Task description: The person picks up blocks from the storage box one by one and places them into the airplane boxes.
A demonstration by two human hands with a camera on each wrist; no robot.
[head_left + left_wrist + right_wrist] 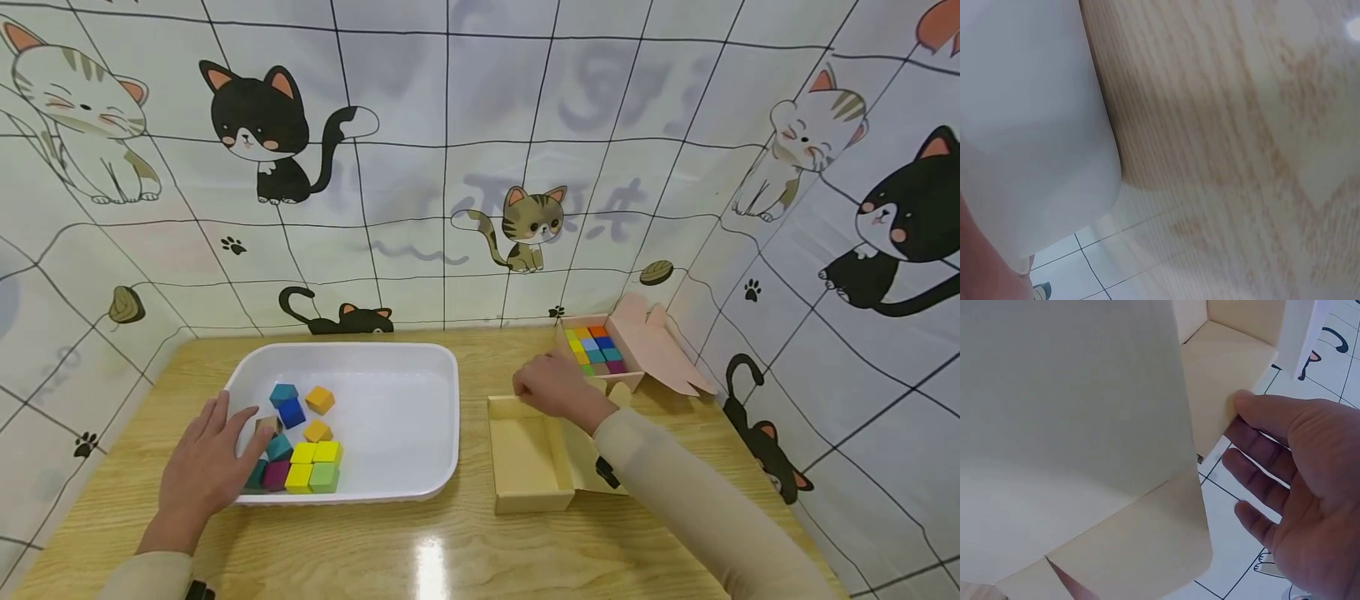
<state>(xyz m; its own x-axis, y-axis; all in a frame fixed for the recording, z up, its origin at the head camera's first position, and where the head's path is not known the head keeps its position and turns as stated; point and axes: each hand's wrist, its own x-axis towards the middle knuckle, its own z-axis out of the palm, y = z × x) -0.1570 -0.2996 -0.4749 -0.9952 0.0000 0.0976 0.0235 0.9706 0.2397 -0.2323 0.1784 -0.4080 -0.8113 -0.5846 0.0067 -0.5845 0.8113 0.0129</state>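
Observation:
My left hand lies over the left side of a white tray, fingers relaxed, the thumb side close to a brownish block. Several coloured blocks sit in the tray's left part, among them a blue block and a magenta block. With my right hand I pinch the far wall of a pale yellow cardboard box between thumb and index finger. In the right wrist view the thumb presses the box wall while the other fingers curl loosely. The box stands with its lid folded to the right.
Behind the right hand is a pink box with rows of coloured blocks, its lid folded out to the right. A cat-print curtain encloses the wooden table at the back and sides.

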